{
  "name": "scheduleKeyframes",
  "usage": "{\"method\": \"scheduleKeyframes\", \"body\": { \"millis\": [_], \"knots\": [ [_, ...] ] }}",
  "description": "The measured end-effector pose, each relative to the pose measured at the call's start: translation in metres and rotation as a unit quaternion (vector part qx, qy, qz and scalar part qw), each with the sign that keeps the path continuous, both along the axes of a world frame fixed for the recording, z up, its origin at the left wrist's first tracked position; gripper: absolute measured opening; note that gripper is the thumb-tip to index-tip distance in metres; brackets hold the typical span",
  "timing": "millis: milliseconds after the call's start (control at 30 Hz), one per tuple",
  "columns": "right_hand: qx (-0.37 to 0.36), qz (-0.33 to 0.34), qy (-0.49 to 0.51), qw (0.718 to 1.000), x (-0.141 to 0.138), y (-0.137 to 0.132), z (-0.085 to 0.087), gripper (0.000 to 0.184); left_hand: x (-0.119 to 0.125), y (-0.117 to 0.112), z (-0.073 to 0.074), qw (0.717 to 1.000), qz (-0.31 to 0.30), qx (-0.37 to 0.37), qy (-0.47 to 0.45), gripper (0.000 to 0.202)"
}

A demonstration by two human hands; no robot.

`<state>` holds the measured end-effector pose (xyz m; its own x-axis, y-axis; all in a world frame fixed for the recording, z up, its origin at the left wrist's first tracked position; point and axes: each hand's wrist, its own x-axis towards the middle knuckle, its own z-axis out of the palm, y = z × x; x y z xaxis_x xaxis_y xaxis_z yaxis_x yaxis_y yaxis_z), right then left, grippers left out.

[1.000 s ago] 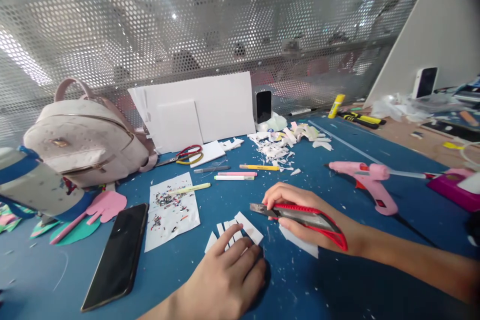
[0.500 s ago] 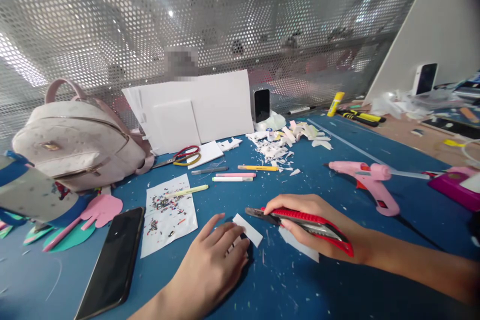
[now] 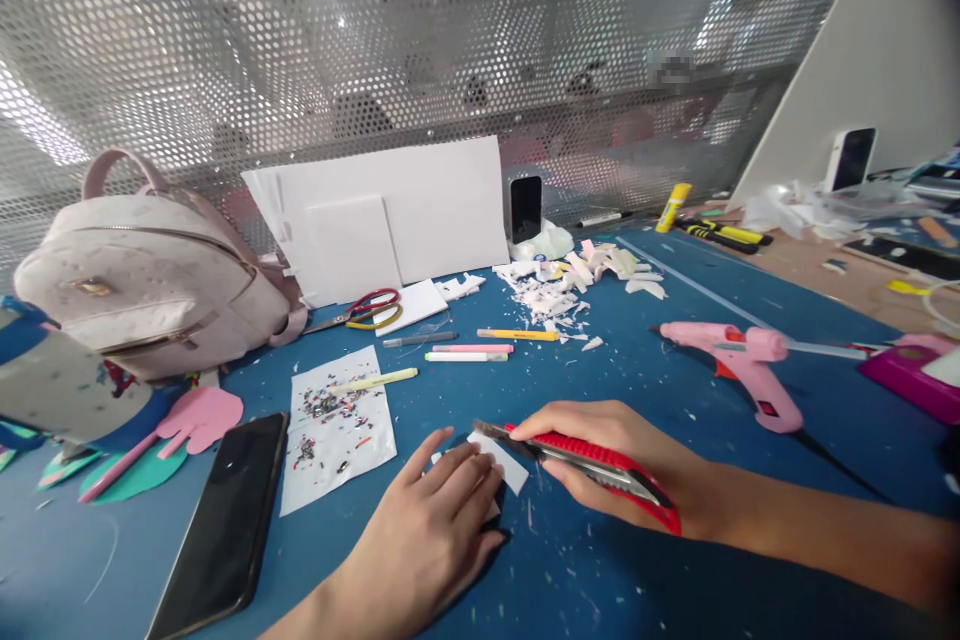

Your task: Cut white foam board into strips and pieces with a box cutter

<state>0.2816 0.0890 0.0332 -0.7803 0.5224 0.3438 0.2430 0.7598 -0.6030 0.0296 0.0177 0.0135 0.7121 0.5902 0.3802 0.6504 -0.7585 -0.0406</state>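
My left hand (image 3: 431, 545) lies palm down on small white foam strips (image 3: 504, 460) on the blue mat (image 3: 570, 580), its fingers pressing them flat and hiding most of them. My right hand (image 3: 607, 455) grips a red and black utility knife (image 3: 600, 465). The knife's blade tip rests at the far edge of the uncovered strip, just right of my left fingertips.
A black phone (image 3: 221, 520) and a white sheet with confetti scraps (image 3: 334, 425) lie to the left. A pink glue gun (image 3: 739, 365) lies at right. Pens (image 3: 469, 352), scissors (image 3: 367, 310), white foam boards (image 3: 397, 215), a pale backpack (image 3: 150, 270) and foam offcuts (image 3: 570, 285) sit farther back.
My left hand slid forward over the fanned strips and now covers most of them. My right hand brought the knife left until its tip reached the uncovered strip.
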Motion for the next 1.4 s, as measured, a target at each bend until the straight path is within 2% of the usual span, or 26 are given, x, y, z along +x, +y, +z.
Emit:
{"method": "scheduleKeyframes", "body": {
  "millis": [167,300,567,900,1233,1400],
  "knots": [
    [0.076,-0.009,-0.061,0.995,-0.004,-0.007,0.001,0.03,-0.002,0.0,0.002,1.0,-0.001,-0.005,0.012,0.038],
    [0.113,-0.02,-0.065,0.991,-0.005,-0.009,0.003,0.027,-0.004,0.0,0.002,1.0,0.003,-0.01,0.019,0.039],
    [0.106,-0.014,-0.072,0.992,-0.004,-0.009,0.005,0.028,-0.004,0.001,0.002,1.0,0.004,-0.006,0.017,0.037],
    [0.118,-0.025,-0.085,0.989,-0.008,-0.008,-0.011,0.032,-0.005,0.002,0.004,1.0,0.003,-0.016,0.021,0.039],
    [0.124,0.0,-0.095,0.988,-0.003,-0.013,0.004,0.031,-0.006,-0.002,0.006,0.999,0.004,-0.036,0.032,0.041],
    [0.12,-0.001,-0.091,0.989,0.006,-0.017,0.003,0.033,-0.005,-0.001,0.006,0.999,0.003,-0.041,0.027,0.04]
  ]
}}
